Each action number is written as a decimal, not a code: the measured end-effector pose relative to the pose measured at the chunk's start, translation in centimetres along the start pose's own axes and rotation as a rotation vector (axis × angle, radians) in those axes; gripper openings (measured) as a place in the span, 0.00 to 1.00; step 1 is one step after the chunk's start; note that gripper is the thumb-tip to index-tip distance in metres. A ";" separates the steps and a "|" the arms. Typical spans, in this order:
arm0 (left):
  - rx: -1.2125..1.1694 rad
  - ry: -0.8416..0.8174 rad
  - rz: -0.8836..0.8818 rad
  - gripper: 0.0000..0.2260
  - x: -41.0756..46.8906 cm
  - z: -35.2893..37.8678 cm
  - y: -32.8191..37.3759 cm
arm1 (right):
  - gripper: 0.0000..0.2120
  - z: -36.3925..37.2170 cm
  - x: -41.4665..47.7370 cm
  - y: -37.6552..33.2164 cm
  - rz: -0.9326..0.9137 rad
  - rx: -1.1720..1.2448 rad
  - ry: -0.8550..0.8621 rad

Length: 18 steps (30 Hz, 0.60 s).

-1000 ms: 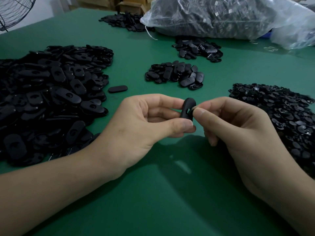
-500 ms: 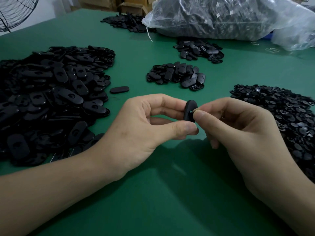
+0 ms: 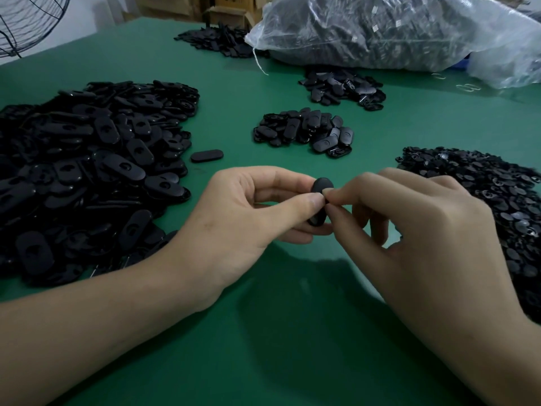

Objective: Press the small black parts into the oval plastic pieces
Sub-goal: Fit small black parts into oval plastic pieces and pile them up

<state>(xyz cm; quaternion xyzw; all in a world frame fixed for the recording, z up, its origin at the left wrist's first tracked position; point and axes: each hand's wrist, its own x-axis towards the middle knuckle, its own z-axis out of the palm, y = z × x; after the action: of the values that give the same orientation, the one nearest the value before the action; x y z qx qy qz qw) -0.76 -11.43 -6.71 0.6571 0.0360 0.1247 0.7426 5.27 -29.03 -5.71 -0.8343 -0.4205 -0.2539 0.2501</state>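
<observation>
My left hand (image 3: 248, 218) holds a black oval plastic piece (image 3: 319, 187) upright between thumb and fingers, above the green table (image 3: 263, 332). My right hand (image 3: 424, 230) meets it from the right, thumb and forefinger pinched against the piece's face; any small part under those fingertips is hidden. A big heap of oval pieces (image 3: 87, 171) lies to the left. A heap of small black parts (image 3: 491, 200) lies to the right.
A small pile of oval pieces (image 3: 304, 131) sits past my hands, with another pile (image 3: 342, 89) behind it and a single piece (image 3: 207, 155) lying loose. A large clear bag of parts (image 3: 380, 30) fills the far right. A fan (image 3: 29, 22) stands far left.
My right thumb and forefinger have closed in on the oval piece's face. My left thumb has shifted up beside them. The piece has turned slightly.
</observation>
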 end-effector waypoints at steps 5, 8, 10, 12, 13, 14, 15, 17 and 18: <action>0.000 0.056 0.018 0.04 0.1 -0.2 -0.2 | 0.08 0.1 -0.2 0.0 -0.040 -0.066 -0.025; 0.067 0.077 0.083 0.03 0.1 -0.2 -0.2 | 0.09 -0.1 -0.3 -0.3 0.101 0.215 -0.039; 0.166 0.079 0.156 0.05 -0.1 -0.1 -0.2 | 0.06 0.1 -0.3 -0.5 0.272 0.530 -0.064; 0.273 0.076 0.240 0.07 -0.5 0.2 -0.2 | 0.04 0.5 -0.2 -0.6 0.445 0.834 -0.105; 0.336 0.076 0.285 0.08 -0.7 0.3 -0.1 | 0.05 0.7 -0.1 -0.6 0.519 0.958 -0.125; 0.396 0.073 0.326 0.09 -0.9 0.4 -0.1 | 0.06 0.9 -0.1 -0.6 0.577 1.058 -0.146; 0.443 0.071 0.358 0.09 -1.0 0.5 0.0 | 0.06 1.0 -0.1 -0.6 0.618 1.126 -0.166; 0.498 0.073 0.389 0.10 -1.1 0.4 0.1 | 0.04 1.2 -0.2 -0.5 0.659 1.204 -0.193; 0.516 0.078 0.400 0.10 -1.1 0.3 0.1 | 0.02 1.2 -0.1 -0.4 0.671 1.234 -0.199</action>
<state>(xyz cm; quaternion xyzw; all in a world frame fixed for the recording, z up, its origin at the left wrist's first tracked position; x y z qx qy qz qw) -1.74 -11.98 -6.67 0.8124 -0.0350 0.2799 0.5104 5.11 -28.11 -6.63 -0.6443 -0.2287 0.1987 0.7022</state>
